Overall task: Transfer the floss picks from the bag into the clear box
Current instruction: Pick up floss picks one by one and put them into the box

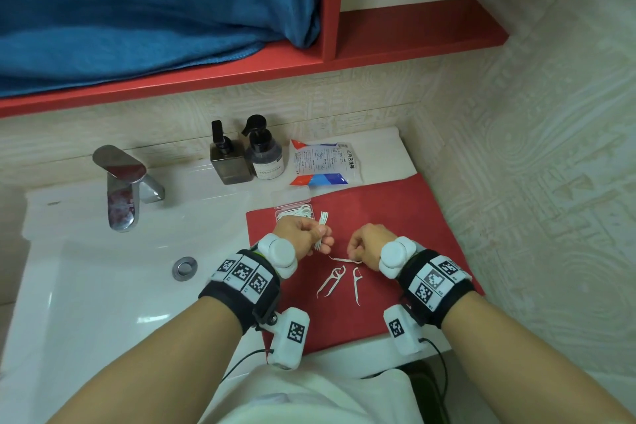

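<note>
Well under way, by the look of it. Some picks already in the open clear box [295, 211] at the mat's [413, 217] far edge on the bench. Left hand [303, 234] just near of the box, grip closed on a bundle of picks [322, 227]. Right hand [370, 244] curled over one pick [344, 259] on the mat; lifted or not, cannot tell. Three more loose picks [332, 280] lying between the wrists. Bag [323, 163] behind the box, contents unclear. Left to do: bundle and loose ones into the box.
</note>
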